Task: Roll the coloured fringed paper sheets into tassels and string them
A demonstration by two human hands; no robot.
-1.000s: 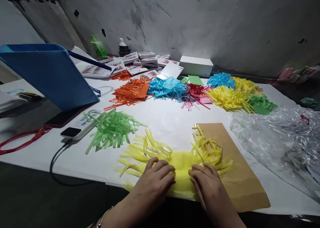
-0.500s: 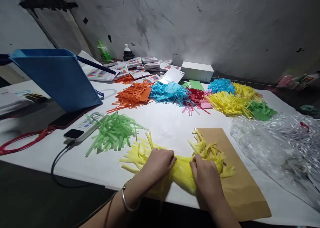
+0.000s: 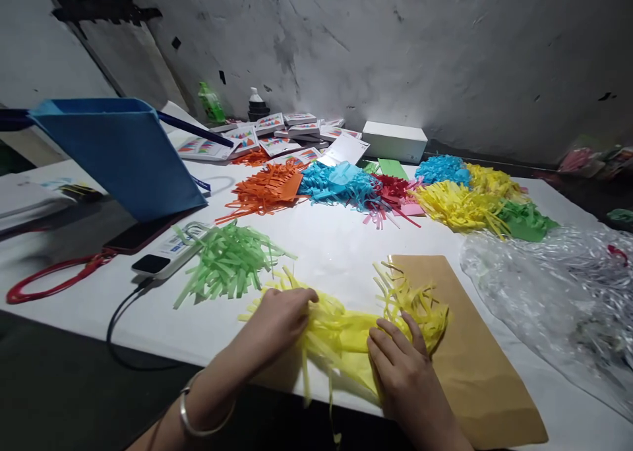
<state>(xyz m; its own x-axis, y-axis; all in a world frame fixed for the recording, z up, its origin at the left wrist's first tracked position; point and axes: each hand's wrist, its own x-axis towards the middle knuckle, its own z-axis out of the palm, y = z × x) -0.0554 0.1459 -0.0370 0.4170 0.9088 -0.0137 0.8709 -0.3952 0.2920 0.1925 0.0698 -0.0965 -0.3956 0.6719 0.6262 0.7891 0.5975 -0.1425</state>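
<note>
Fringed yellow tissue paper lies across the table's front edge, some strips hanging over it. My left hand, with a silver bangle at the wrist, has its fingers curled around the strips at the left end. On the right side of the yellow paper my right hand lies flat, fingers spread over it. Loose yellow strips beyond that hand rest on a brown paper sheet. A bunch of light green fringe sits left of the yellow paper.
Orange, blue, red and yellow fringe bunches line the back, before flat printed boxes and a white box. Clear plastic covers the right side. On the left are a blue holder, a white device with a cable, and a red loop.
My left hand has moved left along the yellow paper. My right hand has gone from a pinch to lying flat with spread fingers. Yellow strips now hang over the front edge.
</note>
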